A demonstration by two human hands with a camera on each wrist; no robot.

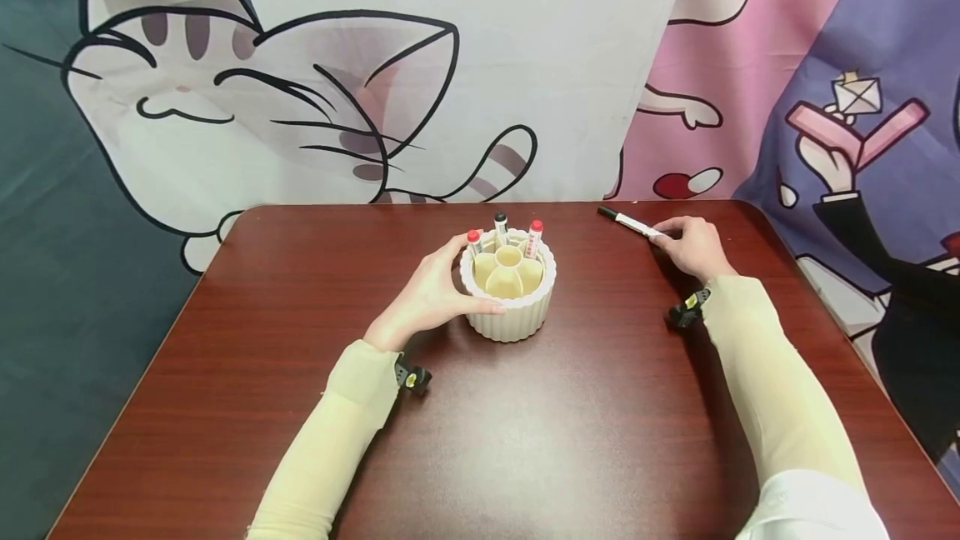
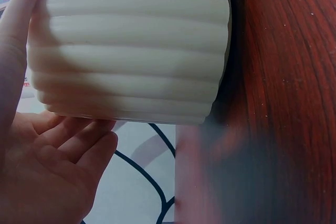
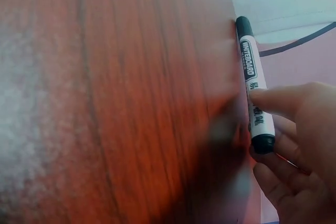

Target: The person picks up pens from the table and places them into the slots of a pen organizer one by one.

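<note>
A cream ribbed pen holder [image 1: 517, 319] with several round compartments stands on the table. In it are two red-capped markers [image 1: 534, 240] and one black-capped marker [image 1: 501, 227]. My left hand [image 1: 433, 288] grips the holder from its left side, thumb across the front; the left wrist view shows the ribbed wall [image 2: 136, 45] beside the palm and curled fingers [image 2: 84, 145]. At the far right, my right hand [image 1: 693, 247] pinches a black-capped whiteboard marker [image 3: 254, 85] near one end. In the head view this marker [image 1: 633, 224] points toward the back left.
The dark red wooden table [image 1: 525, 423] reaches back to a hanging cloth [image 1: 562, 65] printed with cartoon figures. Its rear edge runs just behind the black-capped whiteboard marker. Small dark wrist cameras sit on both sleeves.
</note>
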